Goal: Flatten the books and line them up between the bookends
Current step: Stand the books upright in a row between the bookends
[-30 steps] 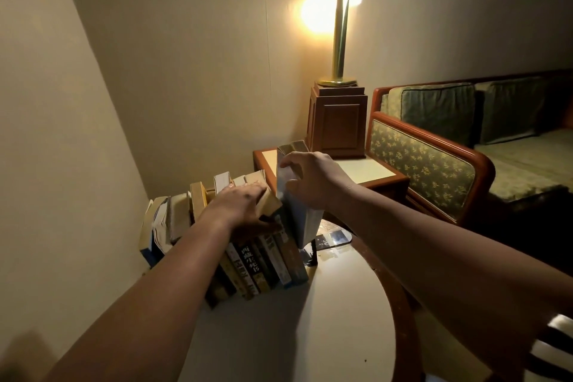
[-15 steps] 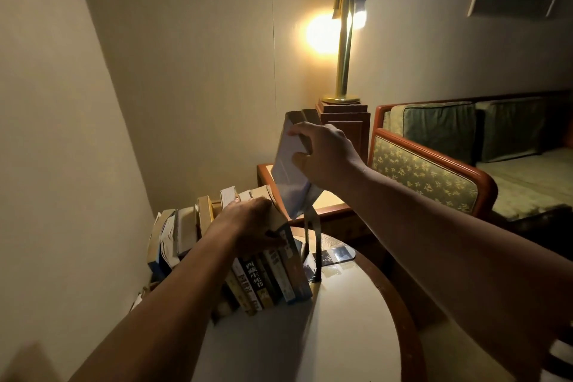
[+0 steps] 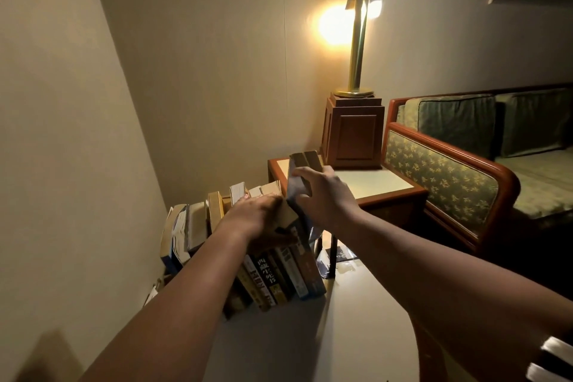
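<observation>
Risk: the leaning row of books [image 3: 279,276] may slump rightward into the gap and shut it before the grey book [image 3: 296,187] is seated; the black bookend [image 3: 333,253] could also be nudged outward across the smooth surface [image 3: 356,338]
Cause: a slackening press from the left hand [image 3: 257,214], or the grey book coming down at an angle and catching a neighbour's cover
Right hand [image 3: 325,194]: fingers curled over the grey book's top edge, thumb behind, gripping it firmly
Left hand: fingers spread fairly flat across the tops of the right-hand books, pressing them leftward; it holds nothing
Grey book: standing tall at the row's right end, between the last spine and the bookend, its top well above the others; whether its foot touches the surface cannot be told
Row: spines face near, all tilted; the far-left volumes sit looser, pages splayed
Second bookend: not visible at the left end
Setting: a lit brass lamp [image 3: 359,31] on a side table [image 3: 381,186], far right
</observation>
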